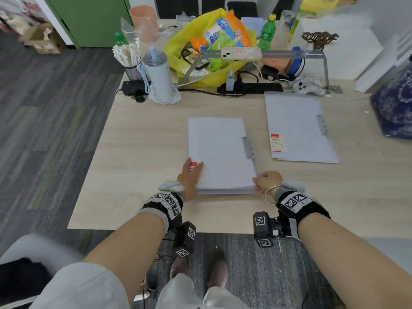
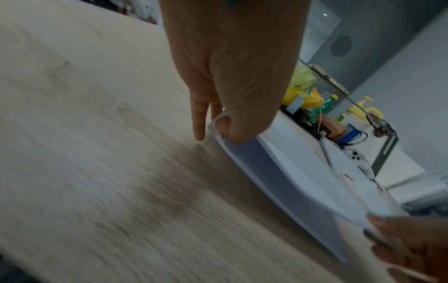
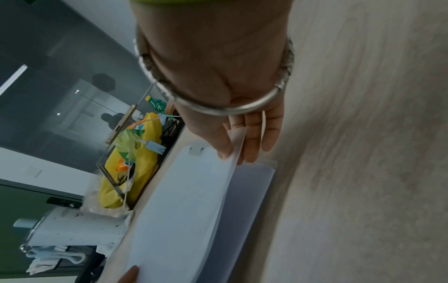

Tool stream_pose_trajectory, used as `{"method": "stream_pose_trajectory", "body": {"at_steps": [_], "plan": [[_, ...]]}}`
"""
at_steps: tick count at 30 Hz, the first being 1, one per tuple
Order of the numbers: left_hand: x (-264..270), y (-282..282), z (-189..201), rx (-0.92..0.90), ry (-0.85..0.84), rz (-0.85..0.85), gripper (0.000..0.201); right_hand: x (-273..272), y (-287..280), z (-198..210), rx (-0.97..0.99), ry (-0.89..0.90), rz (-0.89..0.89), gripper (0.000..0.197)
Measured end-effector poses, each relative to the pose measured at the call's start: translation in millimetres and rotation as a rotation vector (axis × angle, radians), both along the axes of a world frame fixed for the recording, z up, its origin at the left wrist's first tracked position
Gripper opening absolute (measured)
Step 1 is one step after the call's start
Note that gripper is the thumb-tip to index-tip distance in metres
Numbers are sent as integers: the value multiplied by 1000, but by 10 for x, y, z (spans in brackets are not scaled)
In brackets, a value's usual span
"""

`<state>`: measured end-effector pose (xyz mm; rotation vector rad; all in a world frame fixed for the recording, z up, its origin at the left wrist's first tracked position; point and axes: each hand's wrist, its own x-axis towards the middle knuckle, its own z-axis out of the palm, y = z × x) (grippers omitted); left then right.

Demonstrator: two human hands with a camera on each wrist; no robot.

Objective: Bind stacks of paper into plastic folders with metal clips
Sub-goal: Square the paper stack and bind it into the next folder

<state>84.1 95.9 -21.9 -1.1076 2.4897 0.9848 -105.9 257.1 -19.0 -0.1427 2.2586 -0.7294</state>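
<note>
A white paper stack (image 1: 219, 152) lies in a translucent plastic folder (image 3: 252, 191) on the middle of the desk. A metal clip (image 1: 248, 148) sits on its right edge. My left hand (image 1: 192, 172) rests on the near left corner, over a red label. Its fingers (image 2: 199, 122) are straight and the thumb (image 2: 237, 130) presses the corner. My right hand (image 1: 264, 180) pinches the stack's near right corner, thumb on top and fingers under (image 3: 236, 155), lifting it slightly off the folder's back cover. A second folder (image 1: 298, 128) with its own clip (image 1: 322, 124) lies to the right.
Along the desk's far edge stand a white tumbler (image 1: 159, 79), a mesh cup of sticks (image 1: 130, 61), a yellow bag of snacks (image 1: 214, 47), a power strip (image 1: 249, 88) with cables, and a phone (image 1: 240, 53) on a metal stand. A blue patterned bag (image 1: 394, 108) sits at right.
</note>
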Motion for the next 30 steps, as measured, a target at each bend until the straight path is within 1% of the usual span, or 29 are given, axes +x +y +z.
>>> {"method": "stream_pose_trajectory", "body": {"at_steps": [1, 2, 3, 4, 6, 7, 8, 9, 11, 13, 15, 19, 21, 24, 25, 27, 30], "plan": [[14, -6, -10, 18, 11, 8, 82, 3, 4, -21, 47, 21, 32, 18], [28, -16, -22, 34, 24, 13, 85, 11, 9, -27, 94, 41, 59, 15], [56, -31, -30, 51, 46, 7, 90, 27, 7, -54, 124, 52, 84, 21], [75, -42, -31, 74, 62, 0, 97, 37, -1, -73, 147, 48, 100, 22], [92, -51, -44, 145, 75, 27, 112, 37, -3, -128, 172, 35, 136, 14], [85, -58, -27, 187, 64, 71, 117, 38, -7, -150, 180, 32, 144, 18], [78, -61, -24, 221, 57, 127, 120, 38, -5, -162, 183, 25, 133, 26], [59, -62, -20, 245, 78, 191, 119, 43, -8, -156, 172, 14, 114, 33], [8, -101, -3, 244, 117, 333, 110, 44, -40, -153, 135, -13, 61, 45], [-57, -169, -5, 264, 73, 428, 97, 56, -70, -139, 99, -45, 4, 60], [-114, -246, -27, 294, 10, 486, 86, 69, -119, -130, 57, -68, -7, 67], [-262, -408, -7, 294, -73, 545, 71, 129, -236, -92, 21, -26, 4, 61], [-328, -487, -4, 304, -83, 566, 66, 160, -308, -84, -17, -9, -33, 61], [-418, -590, -72, 272, -68, 612, 84, 142, -377, -51, -49, 76, -69, 61], [-456, -612, -103, 261, -61, 625, 82, 118, -386, -17, -53, 116, -72, 60], [-560, -581, -44, 259, -21, 634, 66, 38, -377, 70, -83, 179, -98, 58], [-754, -521, 76, 258, 36, 613, 58, -133, -318, 175, -141, 247, -131, 56]]}}
